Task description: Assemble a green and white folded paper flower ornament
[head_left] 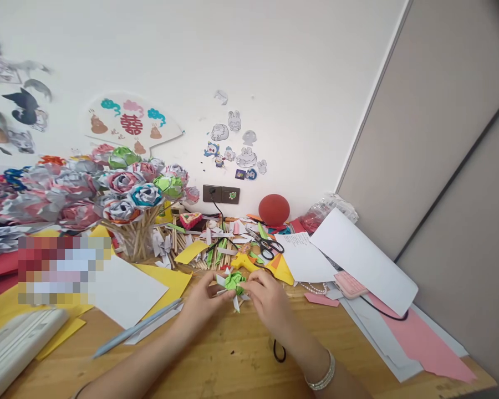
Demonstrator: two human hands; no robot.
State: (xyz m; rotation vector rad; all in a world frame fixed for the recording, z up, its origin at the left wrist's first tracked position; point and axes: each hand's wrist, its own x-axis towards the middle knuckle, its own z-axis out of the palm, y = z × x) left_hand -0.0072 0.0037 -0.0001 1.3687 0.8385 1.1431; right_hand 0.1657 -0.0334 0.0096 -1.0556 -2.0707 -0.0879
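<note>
Between my two hands, a little above the wooden table, is a green and white paper flower (234,281) with white strips sticking out around it. My left hand (207,296) grips its left side between thumb and fingers. On the right side, my right hand (266,296) pinches the edge of the green paper with thumb and forefinger. Just behind the flower lies a yellow hot glue gun (244,261). Black-handled scissors (268,247) rest beyond it among paper scraps.
Many folded paper flowers on sticks stand in a clear container (135,244) at the left. A blue pen-like stick (137,328) and a white sheet (127,293) lie nearer. A red balloon (274,209) sits by the wall. A white laptop-like panel (363,263) leans at the right.
</note>
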